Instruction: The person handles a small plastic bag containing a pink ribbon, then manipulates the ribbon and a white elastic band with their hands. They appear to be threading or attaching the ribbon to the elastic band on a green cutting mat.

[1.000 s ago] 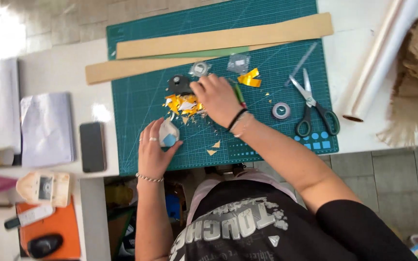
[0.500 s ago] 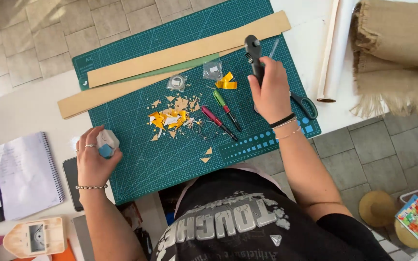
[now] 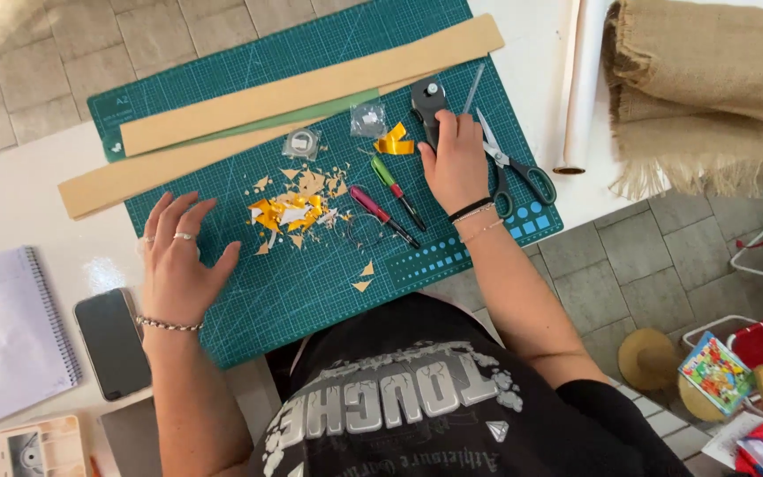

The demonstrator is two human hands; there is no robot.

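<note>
Right hand (image 3: pixel 457 163) grips a dark tool (image 3: pixel 426 102), maybe a cutter, on far mat (image 3: pixel 311 291); left hand (image 3: pixel 174 265) flat, fingers spread, empty. Gold scraps (image 3: pixel 289 210) already cut; strips (image 3: pixel 311 88) uncut.

Bright, even daylight, no dim corners. White table (image 3: pixel 19 203) is near blown out, esp. the strip left of the left hand (image 3: pixel 174 265); a small glare patch sits just below-left of its fingers (image 3: pixel 165 216). Shadows soft & short: faint one under the left palm, another right under the right hand (image 3: pixel 457 163) on the green cutting mat (image 3: pixel 311 291). Phone (image 3: pixel 112 344) screen reflects a bit of light. Focus sharp around both hands, mat grid lines crisp. Slight wide-angle bend at frame edges; the burlap (image 3: pixel 708 79) far right of the right fingers (image 3: pixel 465 124) looks softer. No motion blur.
</note>
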